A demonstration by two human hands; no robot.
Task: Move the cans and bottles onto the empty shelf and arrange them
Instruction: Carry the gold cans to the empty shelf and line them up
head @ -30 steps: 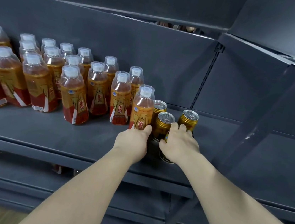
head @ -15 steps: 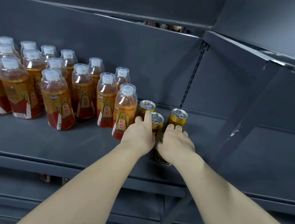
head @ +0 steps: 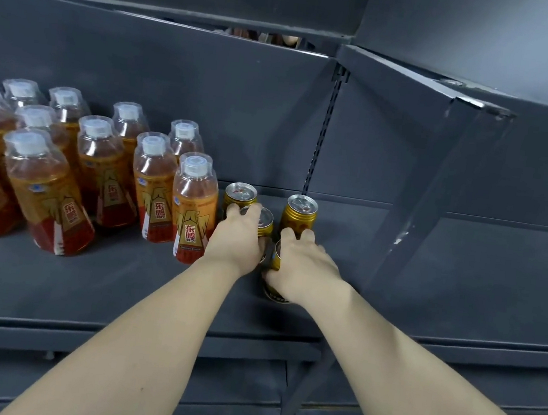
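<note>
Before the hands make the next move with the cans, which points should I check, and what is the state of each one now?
1. Right hand grips the front can: ok, its fingers curl round it.
2. Left hand holds the middle can: cannot tell, its fingers lie over the top.
3. Back left can and back right can stand upright: ok.
4. Free shelf to the right of the cans: ok.
5. Nearest bottle is clear of the left hand: cannot tell, they are very close.
</note>
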